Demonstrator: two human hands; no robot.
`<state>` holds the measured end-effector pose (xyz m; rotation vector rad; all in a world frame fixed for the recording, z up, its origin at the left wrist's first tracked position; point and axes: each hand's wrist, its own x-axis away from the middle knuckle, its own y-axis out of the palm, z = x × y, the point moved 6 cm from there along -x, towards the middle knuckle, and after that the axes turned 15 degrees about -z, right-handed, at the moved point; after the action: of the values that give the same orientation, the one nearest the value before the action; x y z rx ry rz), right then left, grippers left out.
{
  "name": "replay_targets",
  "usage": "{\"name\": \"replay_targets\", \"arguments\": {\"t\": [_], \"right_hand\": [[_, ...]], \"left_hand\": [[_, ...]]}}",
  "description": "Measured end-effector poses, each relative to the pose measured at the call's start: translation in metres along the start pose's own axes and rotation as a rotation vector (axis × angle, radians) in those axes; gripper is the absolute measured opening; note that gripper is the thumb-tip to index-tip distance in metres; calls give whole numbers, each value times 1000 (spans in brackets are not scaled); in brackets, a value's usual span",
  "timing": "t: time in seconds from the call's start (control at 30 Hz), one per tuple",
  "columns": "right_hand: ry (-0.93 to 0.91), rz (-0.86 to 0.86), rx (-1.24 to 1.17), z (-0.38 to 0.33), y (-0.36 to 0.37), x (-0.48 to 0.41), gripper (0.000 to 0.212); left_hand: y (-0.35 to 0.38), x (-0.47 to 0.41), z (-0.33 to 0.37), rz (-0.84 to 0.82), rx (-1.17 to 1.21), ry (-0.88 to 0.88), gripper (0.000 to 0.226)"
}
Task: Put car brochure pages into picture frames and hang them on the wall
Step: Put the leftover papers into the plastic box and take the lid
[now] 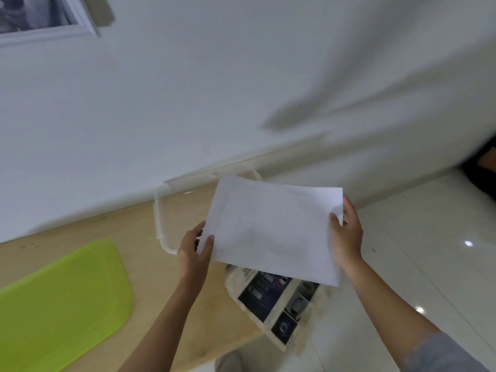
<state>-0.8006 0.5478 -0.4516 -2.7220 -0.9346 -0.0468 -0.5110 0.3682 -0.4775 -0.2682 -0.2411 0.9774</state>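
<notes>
The person holds a white sheet of paper (pixel 271 229) in the air with both hands, just above the far right corner of the wooden worktop (pixel 134 224). The side facing up is blank. The left grip (pixel 192 248) pinches the sheet's near left corner, thumb on top and fingers underneath. The right grip (pixel 347 234) pinches the right edge close to its far corner, again with the thumb on top. A grey sleeve (pixel 445 353) covers the right forearm near the bottom edge of the view.

Under the sheet a brochure (pixel 273 302) lies on the right edge of the worktop, partly sticking out over the floor (pixel 402 251); its open page shows dark photos of car parts, though they are too blurred to read. A clear plastic box (pixel 161 210) sits at the far edge of the worktop against the wall (pixel 188 89), partly hidden by the sheet. A green mat (pixel 61 296) lies on the left part of the worktop, well apart from the hands. A white picture frame (pixel 48 33) hangs on the wall at the upper left, with a dark picture in it.
</notes>
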Motion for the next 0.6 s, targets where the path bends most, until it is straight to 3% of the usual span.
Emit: {"name": "replay_targets", "arguments": {"t": [0.3,0.6], "right_hand": [[-44,-187,148,-35,156,-94,38],[-164,-312,487,-30,202,-133,43]], "left_hand": [[-87,-46,-53,179,39,-109,36],[-84,-56,-59,179,-145,-109,49]]}}
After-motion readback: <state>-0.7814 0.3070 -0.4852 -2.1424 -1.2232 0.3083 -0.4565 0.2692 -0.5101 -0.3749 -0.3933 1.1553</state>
